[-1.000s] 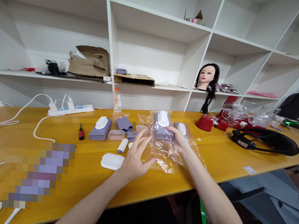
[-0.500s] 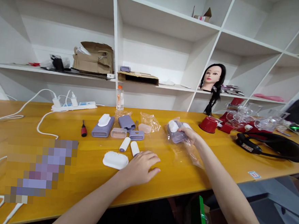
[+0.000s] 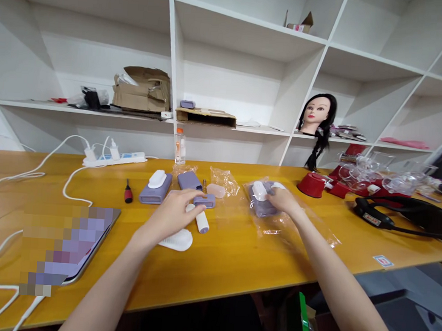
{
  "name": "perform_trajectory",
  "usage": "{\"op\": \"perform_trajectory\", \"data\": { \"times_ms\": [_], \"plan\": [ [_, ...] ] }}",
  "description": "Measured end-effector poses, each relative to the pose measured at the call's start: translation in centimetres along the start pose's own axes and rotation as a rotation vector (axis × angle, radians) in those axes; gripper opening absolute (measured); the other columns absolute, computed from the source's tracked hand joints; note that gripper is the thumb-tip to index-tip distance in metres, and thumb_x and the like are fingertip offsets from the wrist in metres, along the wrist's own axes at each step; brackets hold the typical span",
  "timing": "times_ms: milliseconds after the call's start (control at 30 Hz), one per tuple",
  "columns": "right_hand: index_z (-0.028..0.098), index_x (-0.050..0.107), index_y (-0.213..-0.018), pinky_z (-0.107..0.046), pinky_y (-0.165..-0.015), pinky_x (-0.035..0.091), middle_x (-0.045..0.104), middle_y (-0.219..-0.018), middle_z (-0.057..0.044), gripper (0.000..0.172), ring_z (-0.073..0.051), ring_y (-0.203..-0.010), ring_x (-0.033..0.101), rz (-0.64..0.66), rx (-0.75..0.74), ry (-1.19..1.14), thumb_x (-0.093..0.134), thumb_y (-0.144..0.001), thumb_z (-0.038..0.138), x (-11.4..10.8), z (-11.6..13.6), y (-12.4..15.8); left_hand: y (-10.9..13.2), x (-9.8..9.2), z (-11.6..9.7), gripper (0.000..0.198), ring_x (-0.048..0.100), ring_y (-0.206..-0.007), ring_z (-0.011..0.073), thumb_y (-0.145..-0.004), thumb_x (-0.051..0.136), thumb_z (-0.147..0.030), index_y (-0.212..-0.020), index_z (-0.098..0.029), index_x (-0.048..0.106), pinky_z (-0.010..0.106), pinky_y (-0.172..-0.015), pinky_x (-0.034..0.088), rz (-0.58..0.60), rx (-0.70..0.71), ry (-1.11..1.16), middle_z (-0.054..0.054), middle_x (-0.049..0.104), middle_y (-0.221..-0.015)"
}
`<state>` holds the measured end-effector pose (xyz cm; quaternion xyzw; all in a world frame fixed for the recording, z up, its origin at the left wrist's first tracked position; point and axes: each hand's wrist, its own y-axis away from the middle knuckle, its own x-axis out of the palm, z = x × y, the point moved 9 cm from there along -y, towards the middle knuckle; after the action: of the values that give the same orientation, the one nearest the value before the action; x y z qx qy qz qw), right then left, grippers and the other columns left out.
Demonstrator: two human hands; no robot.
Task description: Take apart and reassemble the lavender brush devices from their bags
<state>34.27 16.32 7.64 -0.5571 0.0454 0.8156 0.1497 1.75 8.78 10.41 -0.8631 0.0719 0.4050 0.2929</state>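
My left hand (image 3: 176, 210) is open with stretched fingers, hovering over or touching loose parts. Beneath and beside it are a purple frame piece (image 3: 205, 200), a white cylinder (image 3: 202, 222) with a purple end and a white bristled brush head (image 3: 178, 240). Part of the brush head is behind my wrist. Further right, my right hand (image 3: 283, 200) closes its fingers on a clear plastic bag (image 3: 254, 200) around a purple case (image 3: 264, 208) with white parts. Its fingertips are partly hidden. An assembled purple case (image 3: 155, 193) with a white top (image 3: 157, 179) sits to the left.
A red-handled screwdriver (image 3: 128, 192), a power strip (image 3: 115, 159) and a tablet (image 3: 94, 247) with a cable lie left. A bottle (image 3: 180, 147) stands at the back. Red bases (image 3: 311, 185) with clear cups and a black headset (image 3: 402, 216) are right. Shelves with a mannequin head (image 3: 317, 112) stand behind.
My left hand has moved left and away from me, over the small parts. My right hand stays at the bag, whose loose end now spreads further right. The view has shifted slightly.
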Motion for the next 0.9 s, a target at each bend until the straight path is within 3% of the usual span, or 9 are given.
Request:
{"op": "perform_trajectory", "data": {
  "times_ms": [67, 233, 400, 500, 700, 900],
  "plan": [
    [0.009, 0.064, -0.099, -0.036, -0.085, 0.04, 0.061, -0.111, -0.023, 0.028, -0.031, -0.107, 0.055, -0.013, -0.033, 0.092, 0.051, -0.077, 0.021, -0.4, 0.8, 0.6, -0.1, -0.9, 2.0, 0.036, 0.058, -0.103, 0.0262, -0.08, 0.049, -0.042, -0.108, -0.022, 0.061, 0.038, -0.089, 0.043, 0.011, -0.083, 0.001, 0.006, 0.064, -0.114],
    [0.01, 0.065, -0.097, -0.037, -0.08, 0.041, 0.062, -0.107, -0.023, 0.028, -0.032, -0.102, 0.058, -0.023, -0.068, 0.241, 0.043, -0.081, 0.018, -0.8, 2.1, 1.7, 0.2, -0.3, 5.8, 0.037, 0.061, -0.098, 0.0233, -0.077, 0.05, -0.042, -0.104, -0.02, 0.06, 0.032, -0.084, 0.044, 0.135, -0.172, 0.162, 0.007, 0.066, -0.108],
    [0.009, 0.059, -0.108, -0.042, -0.082, 0.04, 0.058, -0.112, -0.025, 0.034, -0.035, -0.106, 0.054, -0.098, -0.067, 0.305, 0.037, -0.086, 0.021, -1.2, 3.7, 3.1, 2.4, 1.9, 6.5, 0.039, 0.057, -0.096, 0.0222, -0.061, 0.062, -0.034, -0.098, -0.022, 0.06, 0.03, -0.082, 0.043, 0.483, -0.18, 0.077, 0.004, 0.063, -0.104],
    [0.012, 0.052, -0.118, -0.045, -0.083, 0.039, 0.054, -0.12, -0.023, 0.038, -0.036, -0.108, 0.051, -0.196, -0.161, 0.302, 0.034, -0.088, 0.025, -0.8, 7.0, 5.1, 3.7, 2.9, 7.0, 0.051, 0.056, -0.09, 0.0231, -0.049, 0.068, -0.031, -0.098, -0.022, 0.056, 0.029, -0.074, 0.042, 0.617, -0.227, -0.085, 0.003, 0.06, -0.101],
    [0.014, 0.058, -0.107, -0.043, -0.08, 0.039, 0.06, -0.106, -0.02, 0.032, -0.034, -0.099, 0.055, -0.073, -0.505, 0.195, 0.039, -0.087, 0.03, 3.6, 14.6, 8.5, 3.9, 4.5, 7.5, 0.042, 0.053, -0.079, 0.0209, -0.049, 0.064, -0.03, -0.089, -0.022, 0.054, 0.025, -0.061, 0.036, 0.689, -0.209, -0.233, 0.002, 0.057, -0.09],
    [0.016, 0.06, -0.102, -0.041, -0.081, 0.039, 0.062, -0.104, -0.016, 0.025, -0.031, -0.097, 0.057, -0.019, -0.613, 0.148, 0.048, -0.083, 0.027, 6.6, 17.4, 7.6, 4.0, 4.3, 7.5, 0.045, 0.055, -0.08, 0.0223, -0.049, 0.066, -0.032, -0.092, -0.022, 0.057, 0.027, -0.063, 0.038, 0.682, -0.227, -0.211, 0.003, 0.059, -0.093]
  ]
}}
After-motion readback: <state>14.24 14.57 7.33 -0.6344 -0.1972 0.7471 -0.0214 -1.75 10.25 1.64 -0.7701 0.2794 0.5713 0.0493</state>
